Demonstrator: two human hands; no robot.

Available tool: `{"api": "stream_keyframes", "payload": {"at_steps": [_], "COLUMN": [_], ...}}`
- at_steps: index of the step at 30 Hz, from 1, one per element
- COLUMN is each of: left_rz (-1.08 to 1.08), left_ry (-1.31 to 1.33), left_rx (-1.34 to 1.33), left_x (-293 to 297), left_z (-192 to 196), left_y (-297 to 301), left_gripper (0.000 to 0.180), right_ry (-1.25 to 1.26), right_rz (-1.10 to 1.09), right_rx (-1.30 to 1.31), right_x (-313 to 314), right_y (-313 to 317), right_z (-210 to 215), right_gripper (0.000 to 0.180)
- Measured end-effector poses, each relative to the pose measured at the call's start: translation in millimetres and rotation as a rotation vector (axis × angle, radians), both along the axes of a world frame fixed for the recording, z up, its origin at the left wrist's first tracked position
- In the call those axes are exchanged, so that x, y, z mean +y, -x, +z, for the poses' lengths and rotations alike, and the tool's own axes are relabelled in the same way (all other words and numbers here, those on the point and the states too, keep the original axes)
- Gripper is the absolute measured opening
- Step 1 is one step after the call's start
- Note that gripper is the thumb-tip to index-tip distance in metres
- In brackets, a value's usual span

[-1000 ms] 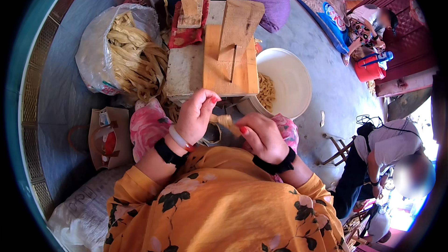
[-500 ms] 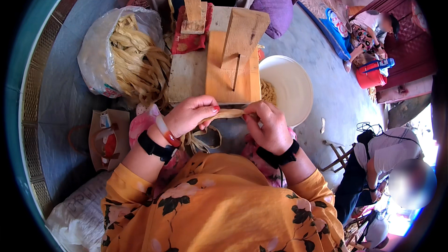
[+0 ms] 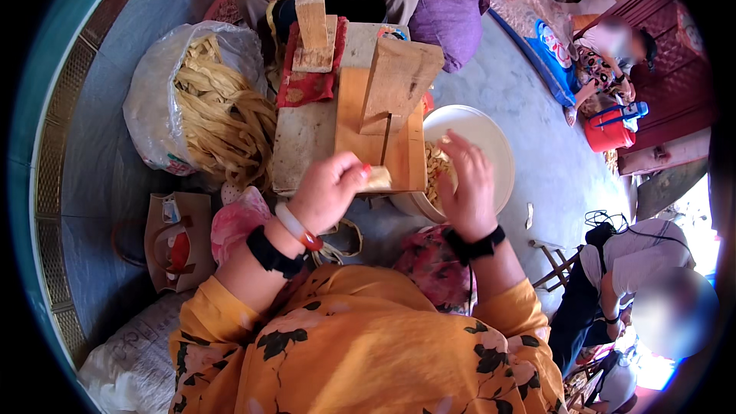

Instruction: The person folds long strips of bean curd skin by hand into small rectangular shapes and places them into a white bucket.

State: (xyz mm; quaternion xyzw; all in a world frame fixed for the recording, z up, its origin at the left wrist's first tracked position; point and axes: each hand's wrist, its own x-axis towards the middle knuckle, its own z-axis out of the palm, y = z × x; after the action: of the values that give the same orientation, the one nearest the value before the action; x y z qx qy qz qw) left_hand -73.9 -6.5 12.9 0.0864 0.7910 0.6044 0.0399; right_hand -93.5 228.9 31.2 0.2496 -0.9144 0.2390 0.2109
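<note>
While your left hand point(image 3: 330, 188) pinches the pale strip piece point(image 3: 377, 178) shut-fingered at the wooden cutter block's point(image 3: 381, 119) near edge, keep it square to the block. Right hand point(image 3: 468, 184) hovers spread and empty above the white bowl point(image 3: 491, 142); keep those fingers off the cutter.

Courtyard workshop, concrete floor point(image 3: 529, 146), wooden cutting block point(image 3: 360, 123) (handmade), sack of strips point(image 3: 207, 107)

Grey concrete floor point(image 3: 537, 146) in daylight; teal wall point(image 3: 46, 69) left of the hands, red door point(image 3: 675, 69) far right
</note>
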Motion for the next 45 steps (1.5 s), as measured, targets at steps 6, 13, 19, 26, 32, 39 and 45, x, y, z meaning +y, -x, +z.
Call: {"api": "stream_keyframes", "payload": {"at_steps": [6,13,19,26,32,39,45], "left_rz": [-0.248,-0.394,-0.277,-0.53,-0.704,-0.341,-0.149], "left_ry": [-0.562,-1.213,0.114,0.156,-0.47,0.308,0.159], "left_rx": [-0.557,-0.646,0.465,0.027,-0.547,0.714,0.399], "left_x": [14,-16,5,9,3,13,16], "left_z": [11,-11,10,-3,3,18,4], "left_y": [-34,-50,-55,-70,-58,-66,-63], "left_gripper": [0.017,0.02,0.037,0.008,0.026,0.03,0.024], "right_ry": [0.099,-0.042,0.058,0.032,0.648,1.418,0.283], "right_rz": [0.344,0.398,0.576,0.474,0.087,0.294,0.181], "right_rx": [-0.046,0.044,-0.057,0.038,-0.684,-1.553,-0.384], "right_x": [-29,-22,-35,-32,-37,-24,-47], "right_y": [-54,-69,-90,-95,-97,-87,-96], "right_z": [17,24,8,-2,-3,-18,14], "right_gripper": [0.036,0.031,0.03,0.023,0.011,0.011,0.04]}}
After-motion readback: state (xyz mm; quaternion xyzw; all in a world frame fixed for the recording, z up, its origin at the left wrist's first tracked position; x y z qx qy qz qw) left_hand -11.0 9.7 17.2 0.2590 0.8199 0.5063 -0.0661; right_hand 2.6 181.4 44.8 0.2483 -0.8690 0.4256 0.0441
